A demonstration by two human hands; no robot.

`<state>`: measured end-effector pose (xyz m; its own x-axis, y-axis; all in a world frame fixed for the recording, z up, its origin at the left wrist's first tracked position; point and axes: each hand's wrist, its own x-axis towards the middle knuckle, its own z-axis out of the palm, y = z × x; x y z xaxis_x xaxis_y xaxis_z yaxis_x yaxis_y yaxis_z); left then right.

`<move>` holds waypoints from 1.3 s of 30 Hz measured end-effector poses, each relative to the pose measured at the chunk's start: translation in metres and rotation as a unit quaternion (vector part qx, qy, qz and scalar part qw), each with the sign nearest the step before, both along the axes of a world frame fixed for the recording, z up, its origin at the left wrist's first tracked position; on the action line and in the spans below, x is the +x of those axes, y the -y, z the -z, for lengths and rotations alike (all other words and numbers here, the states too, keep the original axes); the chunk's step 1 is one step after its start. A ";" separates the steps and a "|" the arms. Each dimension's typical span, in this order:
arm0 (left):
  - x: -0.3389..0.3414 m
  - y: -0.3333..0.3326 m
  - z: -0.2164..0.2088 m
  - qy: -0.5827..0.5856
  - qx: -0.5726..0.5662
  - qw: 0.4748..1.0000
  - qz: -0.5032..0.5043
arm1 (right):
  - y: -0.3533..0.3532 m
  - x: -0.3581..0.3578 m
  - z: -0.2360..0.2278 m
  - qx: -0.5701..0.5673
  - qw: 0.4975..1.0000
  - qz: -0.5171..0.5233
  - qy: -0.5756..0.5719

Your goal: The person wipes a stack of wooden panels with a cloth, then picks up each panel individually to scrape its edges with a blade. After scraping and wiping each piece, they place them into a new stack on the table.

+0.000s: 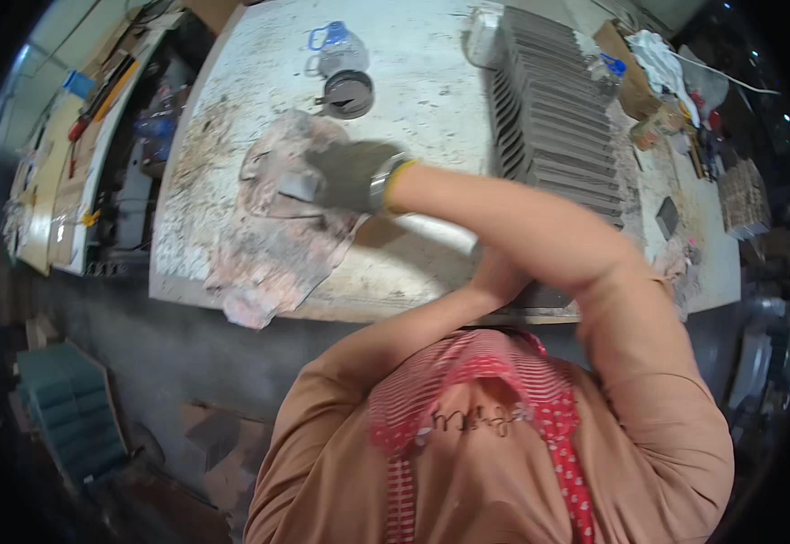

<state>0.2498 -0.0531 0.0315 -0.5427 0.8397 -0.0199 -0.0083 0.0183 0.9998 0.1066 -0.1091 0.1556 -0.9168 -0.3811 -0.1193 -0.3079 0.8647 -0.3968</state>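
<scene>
My right arm reaches across to the left over the white worktable (431, 54). On its hand is a dark grey-green glove, and a metal band and a yellow cuff circle the wrist. Blurred by motion, my right hand (354, 174) appears closed on a small flat grey block (300, 186), just over a stained pinkish cloth (277, 254). My left hand (501, 275) is mostly behind my right forearm near the table's front edge, so its fingers are hidden. Close to it a dark grey piece (544, 296) shows in part.
A long row of stacked grey slabs (558, 118) runs along the table's right side. Beyond the cloth stand a dark round cup (349, 93) and a clear jug (342, 54) with a blue handle. Another grey block (667, 218) lies far right. A tool shelf (77, 163) stands left.
</scene>
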 end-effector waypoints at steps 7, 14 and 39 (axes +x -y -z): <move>-0.005 0.075 0.034 0.177 0.074 0.968 0.162 | 0.072 -0.045 0.088 0.018 0.996 -0.029 -0.078; -0.011 0.028 0.005 -0.058 -0.082 0.991 0.089 | -0.005 0.018 -0.047 -0.037 0.991 -0.078 -0.105; -0.007 0.022 -0.033 -0.153 -0.080 0.984 -0.039 | -0.299 0.160 -0.052 0.106 0.934 0.137 -0.312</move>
